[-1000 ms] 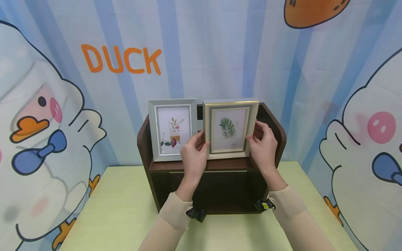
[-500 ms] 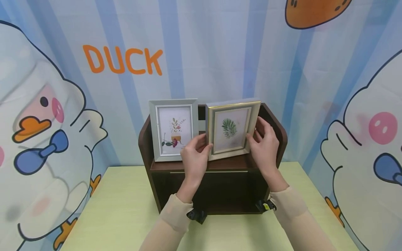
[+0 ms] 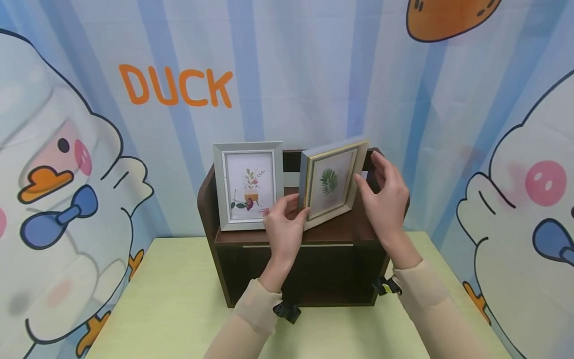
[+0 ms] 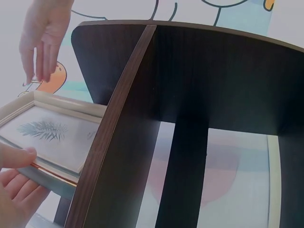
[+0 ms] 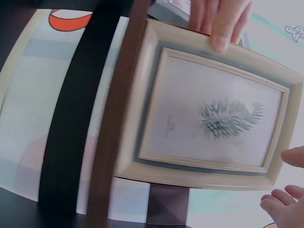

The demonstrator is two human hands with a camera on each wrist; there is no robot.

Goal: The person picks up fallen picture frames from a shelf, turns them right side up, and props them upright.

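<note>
In the head view my left hand (image 3: 285,227) pinches the lower left edge of a cream picture frame (image 3: 329,182) with a green leaf print. The frame stands upright on the top board of a dark brown shelf (image 3: 343,229), angled with its left side toward me. My right hand (image 3: 387,199) is beside the frame's right edge, fingers loosely extended and holding nothing. The left wrist view shows a gap between that hand (image 4: 45,38) and the frame (image 4: 47,133). In the right wrist view, its thumb (image 5: 293,156) is near the frame's edge, while the left thumb (image 5: 221,40) overlaps the border.
A pale grey-green picture frame (image 3: 246,147) with a potted plant print leans on the shelf's left half, close to my left hand. The shelf stands on a light yellow-green table (image 3: 179,284). A blue striped duck curtain (image 3: 305,75) hangs behind.
The cream picture frame has turned, its left side coming forward and its right side going back. My right hand has let go of the right edge and moved right. My left hand still grips it.
</note>
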